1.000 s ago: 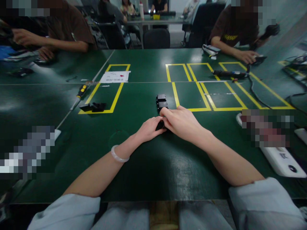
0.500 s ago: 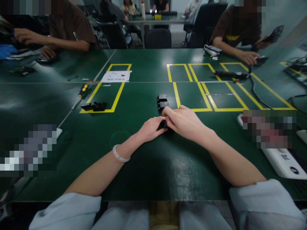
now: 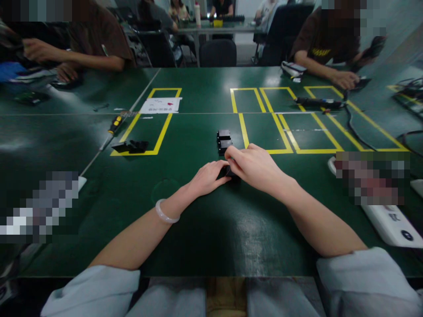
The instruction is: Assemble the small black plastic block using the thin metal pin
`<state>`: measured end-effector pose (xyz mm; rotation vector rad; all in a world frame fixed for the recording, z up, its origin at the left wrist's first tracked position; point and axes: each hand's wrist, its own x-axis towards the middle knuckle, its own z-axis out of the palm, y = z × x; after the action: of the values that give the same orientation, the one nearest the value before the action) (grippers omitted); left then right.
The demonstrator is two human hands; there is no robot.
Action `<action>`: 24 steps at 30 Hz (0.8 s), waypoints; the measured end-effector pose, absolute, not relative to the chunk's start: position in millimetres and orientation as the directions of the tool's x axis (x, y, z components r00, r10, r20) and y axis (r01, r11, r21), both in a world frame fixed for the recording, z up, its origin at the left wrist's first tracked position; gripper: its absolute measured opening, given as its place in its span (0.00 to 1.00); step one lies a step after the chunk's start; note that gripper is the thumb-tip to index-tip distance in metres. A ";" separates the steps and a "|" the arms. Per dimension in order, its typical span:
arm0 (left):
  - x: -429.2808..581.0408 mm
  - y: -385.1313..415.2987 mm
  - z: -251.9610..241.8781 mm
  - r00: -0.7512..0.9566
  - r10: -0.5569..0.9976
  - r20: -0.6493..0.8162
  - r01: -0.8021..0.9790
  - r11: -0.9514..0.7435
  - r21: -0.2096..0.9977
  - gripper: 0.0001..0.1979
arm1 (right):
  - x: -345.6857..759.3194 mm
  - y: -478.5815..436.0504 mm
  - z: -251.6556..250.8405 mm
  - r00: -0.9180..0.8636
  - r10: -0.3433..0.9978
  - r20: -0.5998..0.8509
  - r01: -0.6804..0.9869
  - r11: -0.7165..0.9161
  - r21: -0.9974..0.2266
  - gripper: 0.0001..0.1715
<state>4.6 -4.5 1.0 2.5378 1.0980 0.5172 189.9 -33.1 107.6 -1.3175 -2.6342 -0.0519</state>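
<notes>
My left hand (image 3: 207, 178) pinches a black piece (image 3: 231, 172), maybe to keep it still by my right hand (image 3: 257, 168); that grip I can't tell.

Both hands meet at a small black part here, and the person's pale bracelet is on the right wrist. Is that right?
Not quite: the head view shows the pale bracelet on the left wrist. The left hand and right hand do meet at the small black part.
</notes>
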 end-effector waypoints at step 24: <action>4.8 -1.0 4.8 0.632 0.758 0.160 0.634 -0.625 0.456 0.19 | 187.0 -12.5 98.9 -0.514 0.822 0.244 0.850 0.527 0.013 0.17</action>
<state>4.8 -1.0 4.8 2.4983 1.1107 0.4830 187.0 -12.5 98.9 -1.4202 -2.5581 -0.1927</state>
